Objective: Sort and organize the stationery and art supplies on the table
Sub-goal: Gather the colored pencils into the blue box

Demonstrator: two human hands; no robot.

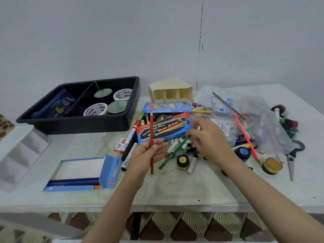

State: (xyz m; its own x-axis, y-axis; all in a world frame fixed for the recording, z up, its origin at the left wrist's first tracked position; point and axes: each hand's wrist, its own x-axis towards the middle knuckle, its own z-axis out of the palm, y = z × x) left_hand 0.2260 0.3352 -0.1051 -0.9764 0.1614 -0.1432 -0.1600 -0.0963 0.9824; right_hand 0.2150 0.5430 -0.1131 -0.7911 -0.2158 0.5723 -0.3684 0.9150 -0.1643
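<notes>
My left hand (146, 155) holds a red colour pencil (151, 130) upright, point up, above the table's middle. My right hand (208, 139) reaches into the pile of markers and pencils and pinches the top end of a green pencil (172, 153) that lies slanted. A blue and red water colour box (164, 128) lies behind both hands, with a blue coloured pencils box (166, 107) beyond it. An open light blue pencil case (82, 174) with a few pencils in it lies at the front left.
A black tray (78, 120) with tape rolls stands at the back left, a cream organizer (171, 92) behind the pile. Plastic bags (254, 123), paint jars (272, 165) and scissors (292, 160) crowd the right. A white divided tray (15, 155) sits at the far left.
</notes>
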